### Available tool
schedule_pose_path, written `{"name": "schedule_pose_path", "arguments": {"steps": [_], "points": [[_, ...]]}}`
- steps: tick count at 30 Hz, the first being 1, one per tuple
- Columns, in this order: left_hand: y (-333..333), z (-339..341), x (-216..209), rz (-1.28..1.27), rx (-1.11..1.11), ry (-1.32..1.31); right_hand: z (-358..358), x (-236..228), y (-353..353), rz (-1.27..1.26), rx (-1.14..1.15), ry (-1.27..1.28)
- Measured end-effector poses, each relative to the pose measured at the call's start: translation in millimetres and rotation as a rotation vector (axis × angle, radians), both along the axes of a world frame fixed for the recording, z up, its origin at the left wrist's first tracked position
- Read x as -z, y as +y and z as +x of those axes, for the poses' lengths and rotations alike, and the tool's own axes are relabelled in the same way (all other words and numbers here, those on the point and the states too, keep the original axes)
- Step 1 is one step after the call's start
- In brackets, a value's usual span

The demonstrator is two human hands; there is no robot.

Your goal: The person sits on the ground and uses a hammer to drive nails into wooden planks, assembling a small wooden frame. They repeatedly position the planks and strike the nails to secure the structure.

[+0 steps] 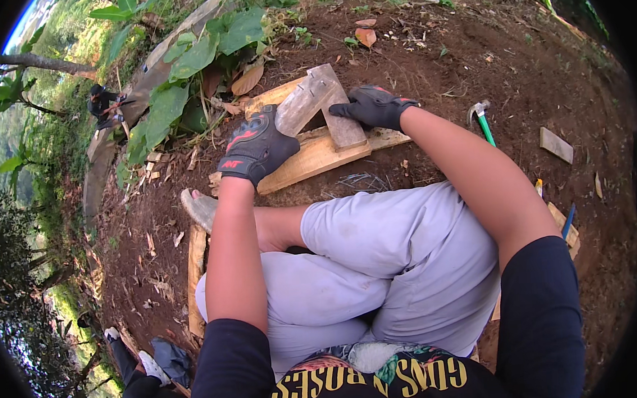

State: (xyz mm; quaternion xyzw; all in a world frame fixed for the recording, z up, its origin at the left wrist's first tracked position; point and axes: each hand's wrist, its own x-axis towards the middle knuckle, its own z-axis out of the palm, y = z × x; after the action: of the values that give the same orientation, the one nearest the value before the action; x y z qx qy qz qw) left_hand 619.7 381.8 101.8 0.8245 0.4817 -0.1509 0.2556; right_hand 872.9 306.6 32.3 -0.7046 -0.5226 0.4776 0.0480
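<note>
Two short weathered boards meet at a corner, with nails standing up where they overlap. My left hand [258, 146], in a dark glove with red marks, is closed around the lower end of the left board [301, 108]. My right hand [373, 108], gloved too, pinches the outer edge of the right board [344, 123]; its thumb is mostly hidden. Beneath the joined pieces lie paler rough planks [315, 164] on the soil. A loose pile of nails [364, 183] sits between those planks and my bent leg.
A hammer [484, 124] with a green handle lies to the right, near a small wood block [556, 145]. A blue tool [569, 220] rests by wood beside my right elbow. Leafy plants [203, 57] grow at the far left. Other people [104, 103] sit farther off on the left.
</note>
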Motion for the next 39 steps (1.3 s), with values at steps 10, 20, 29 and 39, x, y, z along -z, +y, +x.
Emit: {"name": "schedule_pose_path", "arguments": {"steps": [10,20,29,39], "points": [[-11,-4,25,-0.004,0.256,0.05,38,21,-5,0.133,0.002,0.061],[-24,-9,37,0.09,0.319,-0.004,137,-74,-155,0.344,0.574,-0.297],[-27,0,32,0.04,0.31,-0.014,128,-39,-311,-0.107,0.588,-0.943],[-31,-1,39,0.179,0.304,-0.054,119,-18,-319,-0.019,0.566,-0.887]]}}
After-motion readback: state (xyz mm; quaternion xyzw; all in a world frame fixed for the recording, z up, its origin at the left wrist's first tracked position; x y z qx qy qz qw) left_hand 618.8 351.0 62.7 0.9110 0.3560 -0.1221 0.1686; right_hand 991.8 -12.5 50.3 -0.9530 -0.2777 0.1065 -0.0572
